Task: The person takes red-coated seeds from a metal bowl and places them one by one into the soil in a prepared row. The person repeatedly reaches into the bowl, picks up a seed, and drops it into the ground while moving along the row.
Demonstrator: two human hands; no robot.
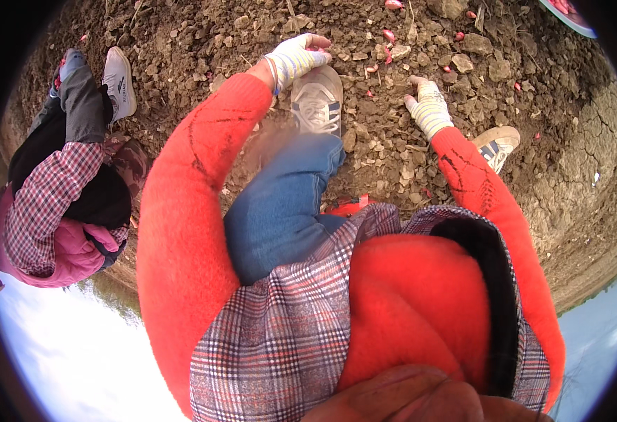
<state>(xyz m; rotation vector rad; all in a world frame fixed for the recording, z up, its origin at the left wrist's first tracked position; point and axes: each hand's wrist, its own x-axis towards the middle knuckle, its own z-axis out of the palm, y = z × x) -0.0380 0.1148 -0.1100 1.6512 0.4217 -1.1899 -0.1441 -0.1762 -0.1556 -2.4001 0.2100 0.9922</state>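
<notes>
My left hand (299, 57), in a striped glove with bare fingertips, is above the toe of my left shoe (316, 100). Its fingers are curled around something pink, which looks like one or more cloves. My right hand (430, 108), gloved the same way, reaches down to the clumpy soil (377, 132) with thumb and forefinger apart. I see nothing between them. Ahead of and between the hands, several pink-red cloves (388, 36), perhaps garlic, lie scattered on the earth.
A light-rimmed container (584, 30) of pink cloves is cut off at the upper right. My right shoe (498, 143) stands beyond my right wrist. At left crouches another person (58, 205) in a checked sleeve. Cracked, smoother ground (585, 184) borders the loose soil on the right.
</notes>
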